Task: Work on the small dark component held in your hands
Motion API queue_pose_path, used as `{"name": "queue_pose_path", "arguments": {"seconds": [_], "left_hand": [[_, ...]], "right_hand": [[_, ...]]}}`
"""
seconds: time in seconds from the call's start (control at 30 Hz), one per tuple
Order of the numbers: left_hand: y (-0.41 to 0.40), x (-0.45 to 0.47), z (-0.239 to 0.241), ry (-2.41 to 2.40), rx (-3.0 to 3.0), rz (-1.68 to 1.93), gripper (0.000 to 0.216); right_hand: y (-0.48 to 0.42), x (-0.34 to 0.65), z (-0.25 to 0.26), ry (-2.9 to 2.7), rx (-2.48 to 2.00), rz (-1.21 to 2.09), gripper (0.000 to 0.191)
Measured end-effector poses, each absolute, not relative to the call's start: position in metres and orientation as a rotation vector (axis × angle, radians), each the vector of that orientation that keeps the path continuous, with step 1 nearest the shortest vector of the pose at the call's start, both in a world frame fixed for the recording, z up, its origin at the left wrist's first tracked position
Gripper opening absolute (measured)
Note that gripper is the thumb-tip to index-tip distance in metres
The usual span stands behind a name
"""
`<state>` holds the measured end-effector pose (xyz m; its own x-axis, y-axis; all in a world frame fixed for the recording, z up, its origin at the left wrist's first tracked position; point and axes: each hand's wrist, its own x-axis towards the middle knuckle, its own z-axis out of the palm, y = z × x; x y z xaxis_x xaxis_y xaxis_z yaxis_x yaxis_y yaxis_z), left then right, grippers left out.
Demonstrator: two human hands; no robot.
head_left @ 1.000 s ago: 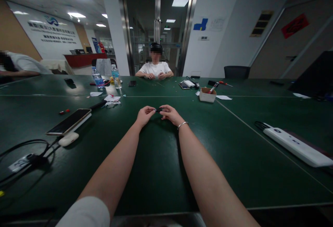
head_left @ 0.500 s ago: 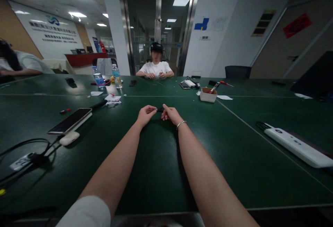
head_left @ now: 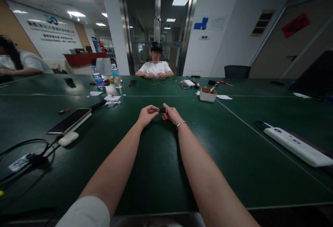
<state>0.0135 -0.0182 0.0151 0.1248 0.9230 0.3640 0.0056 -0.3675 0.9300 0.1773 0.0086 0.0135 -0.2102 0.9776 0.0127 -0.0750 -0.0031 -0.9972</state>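
Observation:
Between my two hands is a small black object (head_left: pixel 162 110), too small to name, with a lighter tip on its left side. The fingers of my left hand (head_left: pixel 147 115) pinch that lighter end. My right hand (head_left: pixel 172 114) grips the dark end, its thumb pointing up along it and its other fingers curled. A silvery bangle (head_left: pixel 181 125) circles my right wrist. Both hands are over the middle of the dark green table (head_left: pixel 156 171).
To the left lie a phone (head_left: pixel 69 121), a white rounded gadget (head_left: pixel 68 139) and black cables (head_left: pixel 39 159). Two bottles (head_left: pixel 116 77) stand farther back. A small box (head_left: pixel 207 95) and a white power strip (head_left: pixel 296 143) are on the right. Another person (head_left: pixel 155 68) sits opposite.
My left hand has shifted very slightly to the right, with its fingertips closer to my right hand. Both hands keep hold of the small black object.

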Motion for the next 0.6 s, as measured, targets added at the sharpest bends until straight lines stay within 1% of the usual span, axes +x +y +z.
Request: {"name": "queue_pose_path", "arguments": {"seconds": [0.13, 0.23, 0.27, 0.33, 0.5, 0.53, 0.57, 0.6], "left_hand": [[-0.014, 0.010, 0.013, 0.949, 1.568, 1.382, 0.025], [-0.011, 0.005, 0.011, 1.019, 1.591, 1.420, 0.024], [-0.010, 0.003, 0.010, 1.054, 1.596, 1.429, 0.023], [-0.010, 0.001, 0.010, 1.090, 1.602, 1.436, 0.022], [-0.009, 0.002, 0.009, 1.114, 1.658, 1.404, 0.019], [-0.009, 0.002, 0.008, 1.129, 1.661, 1.403, 0.019], [-0.009, 0.002, 0.008, 1.145, 1.658, 1.409, 0.019], [-0.008, 0.001, 0.007, 1.158, 1.650, 1.419, 0.019]], "right_hand": [[0.005, 0.178, 0.016, -1.314, -1.042, 1.379, 0.049], [0.002, 0.182, 0.019, -1.346, -0.937, 1.445, 0.026], [0.001, 0.182, 0.019, -1.346, -0.890, 1.479, 0.024], [0.001, 0.183, 0.019, -1.346, -0.848, 1.525, 0.029], [0.002, 0.184, 0.018, -1.434, -0.898, 1.464, 0.019], [0.002, 0.184, 0.018, -1.427, -0.842, 1.460, 0.030], [0.002, 0.185, 0.018, -1.422, -0.801, 1.465, 0.046], [0.002, 0.185, 0.018, -1.406, -0.800, 1.467, 0.056]]}}
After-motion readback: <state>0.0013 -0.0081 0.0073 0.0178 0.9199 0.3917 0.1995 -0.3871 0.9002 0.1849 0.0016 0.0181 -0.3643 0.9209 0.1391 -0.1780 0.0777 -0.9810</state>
